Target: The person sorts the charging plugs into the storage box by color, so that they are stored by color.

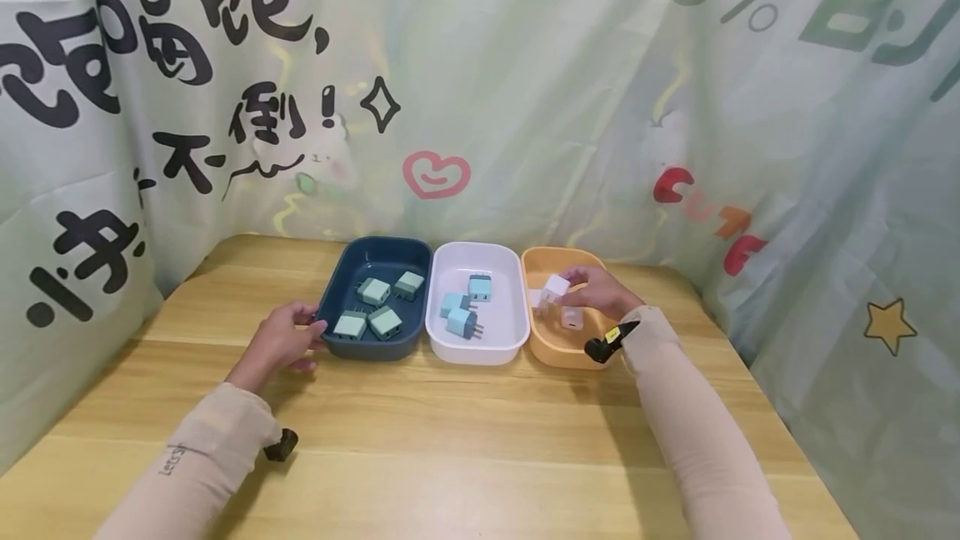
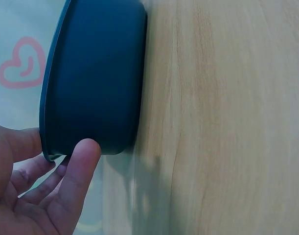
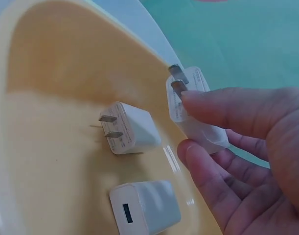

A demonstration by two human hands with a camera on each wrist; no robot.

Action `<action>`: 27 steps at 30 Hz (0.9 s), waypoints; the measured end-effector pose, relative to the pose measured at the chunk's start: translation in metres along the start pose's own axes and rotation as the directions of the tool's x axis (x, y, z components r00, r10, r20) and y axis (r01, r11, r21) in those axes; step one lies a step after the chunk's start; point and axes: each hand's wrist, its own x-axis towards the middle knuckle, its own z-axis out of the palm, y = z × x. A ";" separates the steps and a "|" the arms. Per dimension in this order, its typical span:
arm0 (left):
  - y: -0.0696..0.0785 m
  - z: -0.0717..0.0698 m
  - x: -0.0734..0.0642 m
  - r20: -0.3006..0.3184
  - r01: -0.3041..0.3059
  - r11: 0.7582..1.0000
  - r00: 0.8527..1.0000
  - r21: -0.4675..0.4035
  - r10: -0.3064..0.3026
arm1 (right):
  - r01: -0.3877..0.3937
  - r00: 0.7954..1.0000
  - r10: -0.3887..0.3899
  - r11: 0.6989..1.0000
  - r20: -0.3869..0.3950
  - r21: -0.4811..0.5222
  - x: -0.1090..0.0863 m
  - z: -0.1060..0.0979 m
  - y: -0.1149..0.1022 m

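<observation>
My right hand [image 1: 600,292] pinches a white USB charger plug [image 3: 193,112] between thumb and fingers, over the orange bin [image 1: 566,358]. Two flat prongs on it show near the thumb tip. Below it in the bin, a second white charger [image 3: 135,128] lies with its prongs showing, and a third white charger [image 3: 145,208] shows its USB port. On the left, my left hand [image 1: 281,342] holds the near left corner of the dark blue bin [image 2: 98,73], fingers at its rim and wall. Several pale green chargers [image 1: 386,322] lie inside that bin.
Between the two outer bins stands a white bin [image 1: 480,353] holding light blue chargers [image 1: 462,322]. All three bins stand side by side toward the back of the wooden table [image 1: 450,440]. A printed curtain [image 1: 525,90] hangs behind and around the table.
</observation>
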 end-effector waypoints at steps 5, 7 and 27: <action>0.002 -0.001 0.002 -0.005 -0.003 1.000 1.000 0.007 0.003 | -0.041 0.999 0.042 0.999 -0.023 0.030 0.010 -0.001 0.008; 0.002 -0.001 0.002 -0.005 -0.012 1.000 1.000 0.008 0.012 | -0.057 0.998 0.058 0.997 -0.031 0.046 0.013 -0.002 0.010; 0.000 -0.001 0.002 0.005 -0.011 1.000 1.000 -0.006 0.011 | -0.166 0.984 0.161 0.984 -0.083 -0.061 0.025 -0.008 0.014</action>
